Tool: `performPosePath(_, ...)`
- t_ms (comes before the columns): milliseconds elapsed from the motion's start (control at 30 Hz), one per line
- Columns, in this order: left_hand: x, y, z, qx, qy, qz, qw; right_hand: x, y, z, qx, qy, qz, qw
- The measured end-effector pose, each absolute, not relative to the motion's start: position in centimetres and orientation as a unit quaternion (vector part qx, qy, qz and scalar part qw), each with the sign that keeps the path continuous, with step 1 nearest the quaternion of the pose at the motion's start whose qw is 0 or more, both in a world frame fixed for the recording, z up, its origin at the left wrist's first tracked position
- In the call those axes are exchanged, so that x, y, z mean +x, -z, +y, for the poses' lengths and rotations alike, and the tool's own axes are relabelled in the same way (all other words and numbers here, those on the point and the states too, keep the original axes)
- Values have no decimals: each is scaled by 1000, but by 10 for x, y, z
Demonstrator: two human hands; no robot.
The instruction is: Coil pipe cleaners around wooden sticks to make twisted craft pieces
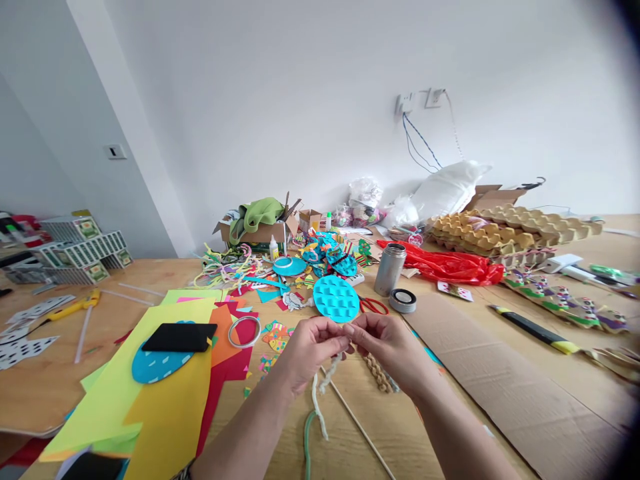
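Note:
My left hand (320, 347) and my right hand (380, 340) meet at the fingertips above the table, both closed in a pinch. A cream yarn cord (320, 407) hangs below my left hand, and its upper part runs up into the fingers. What lies exactly between the fingertips is mostly hidden. A green cord (307, 443) continues downward beside the cream yarn. Under the hands lies a thin wooden stick (357, 423). A braided brown cord (377, 373) rests by my right wrist. Just beyond the fingers is a blue disc (336, 299) with raised squares.
Red-handled scissors (374, 305), a metal bottle (390, 270) and its lid (403, 300) stand beyond my right hand. Cardboard (480, 360) and a utility knife (535, 329) lie right. Coloured paper (170, 407), a black phone (179, 337) and a tape roll (245, 345) lie left.

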State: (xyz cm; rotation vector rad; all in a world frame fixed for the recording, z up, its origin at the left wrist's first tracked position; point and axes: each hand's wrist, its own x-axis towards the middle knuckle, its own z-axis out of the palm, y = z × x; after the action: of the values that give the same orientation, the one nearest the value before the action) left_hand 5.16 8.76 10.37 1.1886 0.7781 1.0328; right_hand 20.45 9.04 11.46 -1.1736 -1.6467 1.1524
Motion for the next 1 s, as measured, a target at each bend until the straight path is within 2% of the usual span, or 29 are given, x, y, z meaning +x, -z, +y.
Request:
performPosePath(733, 54, -101, 88, 509, -450, 308, 666, 209, -111, 91, -429, -514, -620, 408)
performPosePath(1000, 54, -98, 88, 501, -453, 290, 678, 200, -108, 90, -413, -553, -565, 452)
